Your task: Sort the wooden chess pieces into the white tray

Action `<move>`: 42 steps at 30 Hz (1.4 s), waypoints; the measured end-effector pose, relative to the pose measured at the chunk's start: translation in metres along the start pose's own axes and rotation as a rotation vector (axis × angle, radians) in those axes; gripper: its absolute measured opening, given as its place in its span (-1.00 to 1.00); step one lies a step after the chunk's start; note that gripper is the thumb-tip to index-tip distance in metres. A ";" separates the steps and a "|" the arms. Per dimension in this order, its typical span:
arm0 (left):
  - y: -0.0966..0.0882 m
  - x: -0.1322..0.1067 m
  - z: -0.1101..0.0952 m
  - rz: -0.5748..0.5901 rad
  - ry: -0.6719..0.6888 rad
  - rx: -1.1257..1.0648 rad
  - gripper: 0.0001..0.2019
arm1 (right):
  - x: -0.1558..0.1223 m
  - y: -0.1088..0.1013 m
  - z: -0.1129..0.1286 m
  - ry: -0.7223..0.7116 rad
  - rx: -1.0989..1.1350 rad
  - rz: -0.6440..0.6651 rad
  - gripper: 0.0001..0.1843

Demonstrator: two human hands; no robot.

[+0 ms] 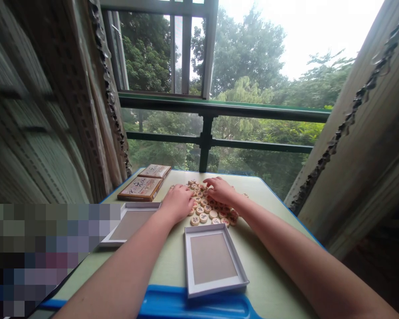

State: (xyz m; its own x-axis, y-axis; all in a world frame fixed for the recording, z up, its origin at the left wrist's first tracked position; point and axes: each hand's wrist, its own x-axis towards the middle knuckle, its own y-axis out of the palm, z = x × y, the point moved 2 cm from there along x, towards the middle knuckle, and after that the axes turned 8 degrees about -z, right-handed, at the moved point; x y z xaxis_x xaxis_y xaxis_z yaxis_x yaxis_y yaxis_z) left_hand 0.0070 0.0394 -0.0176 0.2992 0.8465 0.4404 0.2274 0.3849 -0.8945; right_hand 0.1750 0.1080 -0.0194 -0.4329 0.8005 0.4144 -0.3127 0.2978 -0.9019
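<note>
A heap of round wooden Chinese chess pieces (204,217) with red and black characters is spread on the pale green table (166,266). On the heap's left edge rests my left hand (179,202), palm down, its fingers laid over some pieces. My right hand (220,190) lies across the far right of the heap, fingers stretched out and apart, touching pieces. Pieces beneath both palms are hidden. Just in front of the heap is a shallow white box (219,290) with a grey-brown bottom, and no pieces show inside.
Left of my left forearm is another shallow white box (111,243), partly covered by the arm. Two brown printed boxes (141,188) lie at the far left of the table. A blue tray edge (166,303) runs along the front. Curtains and a railed window (204,133) stand beyond.
</note>
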 end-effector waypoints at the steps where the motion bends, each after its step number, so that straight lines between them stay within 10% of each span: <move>1: 0.000 0.000 0.000 0.002 -0.003 -0.002 -0.71 | 0.000 -0.001 -0.001 0.003 -0.014 0.004 -0.60; 11: 0.000 0.000 0.000 -0.003 -0.006 -0.018 -0.72 | 0.000 -0.001 -0.007 -0.099 -0.063 0.059 -0.69; 27: 0.000 0.000 0.000 0.004 -0.010 -0.006 -0.72 | 0.000 -0.002 -0.011 0.164 -0.032 -0.032 -0.71; 42: -0.001 -0.001 -0.001 -0.014 0.003 -0.008 -0.72 | -0.001 0.007 -0.011 -0.062 -0.099 0.028 -0.66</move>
State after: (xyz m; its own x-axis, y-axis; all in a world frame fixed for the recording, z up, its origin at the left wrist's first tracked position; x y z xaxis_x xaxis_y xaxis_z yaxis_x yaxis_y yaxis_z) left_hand 0.0074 0.0384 -0.0173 0.2990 0.8400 0.4528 0.2392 0.3934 -0.8877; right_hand 0.1827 0.1155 -0.0272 -0.4929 0.7764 0.3926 -0.2158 0.3281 -0.9197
